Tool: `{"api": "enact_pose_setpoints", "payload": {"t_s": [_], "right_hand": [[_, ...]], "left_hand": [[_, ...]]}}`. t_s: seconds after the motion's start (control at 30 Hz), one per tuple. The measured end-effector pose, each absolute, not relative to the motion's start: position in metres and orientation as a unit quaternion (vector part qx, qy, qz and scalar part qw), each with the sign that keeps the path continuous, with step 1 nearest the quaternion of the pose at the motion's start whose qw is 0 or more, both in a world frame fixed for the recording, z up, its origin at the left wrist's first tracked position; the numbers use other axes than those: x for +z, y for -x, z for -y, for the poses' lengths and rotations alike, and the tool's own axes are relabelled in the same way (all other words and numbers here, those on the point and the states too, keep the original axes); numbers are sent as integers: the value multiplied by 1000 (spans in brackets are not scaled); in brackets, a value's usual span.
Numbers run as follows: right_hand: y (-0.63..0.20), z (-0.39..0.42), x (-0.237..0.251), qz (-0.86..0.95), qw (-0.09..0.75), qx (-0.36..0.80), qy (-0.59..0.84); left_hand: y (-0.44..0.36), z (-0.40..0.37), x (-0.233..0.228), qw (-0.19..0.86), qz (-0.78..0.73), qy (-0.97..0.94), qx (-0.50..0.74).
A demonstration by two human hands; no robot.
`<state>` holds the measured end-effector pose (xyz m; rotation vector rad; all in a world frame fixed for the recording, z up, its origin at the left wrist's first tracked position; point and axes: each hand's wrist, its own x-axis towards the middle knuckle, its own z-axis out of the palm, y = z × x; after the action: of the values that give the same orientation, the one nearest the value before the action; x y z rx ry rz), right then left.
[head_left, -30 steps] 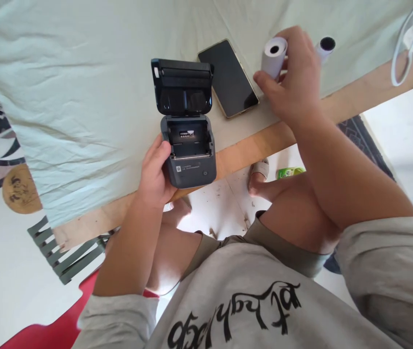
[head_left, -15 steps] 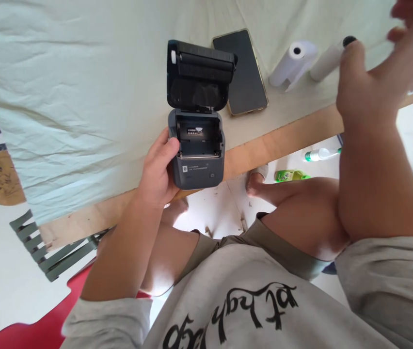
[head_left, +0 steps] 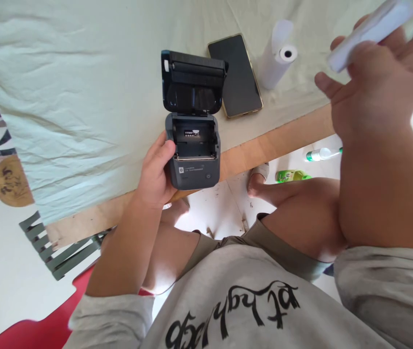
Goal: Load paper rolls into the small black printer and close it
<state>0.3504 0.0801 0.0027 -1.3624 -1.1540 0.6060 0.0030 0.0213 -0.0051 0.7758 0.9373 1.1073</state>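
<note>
My left hand grips the left side of a small dark grey printer at the table's near edge. Its lid stands open and the paper bay is bare. My right hand is raised at the upper right, closed around a slim white roll that looks blurred. A white paper roll lies on the cloth right of a black phone, its loose end curling up.
A pale green cloth covers the wooden table. Below the edge are my legs, a green bottle and a white bottle on the floor. A slatted grey chair and a red seat stand at the lower left.
My right hand let go of the white paper roll, moved right, and has lifted the slimmer roll off the table. The paper roll has shifted and partly unrolled. My left hand keeps the printer.
</note>
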Motion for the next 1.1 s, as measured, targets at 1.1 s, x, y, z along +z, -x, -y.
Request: {"api": "enact_pose_setpoints", "payload": {"t_s": [1.1], "right_hand": [[-177, -23, 13, 865, 387, -8, 320]], "left_hand": [[0, -18, -10, 689, -377, -368, 498]]}}
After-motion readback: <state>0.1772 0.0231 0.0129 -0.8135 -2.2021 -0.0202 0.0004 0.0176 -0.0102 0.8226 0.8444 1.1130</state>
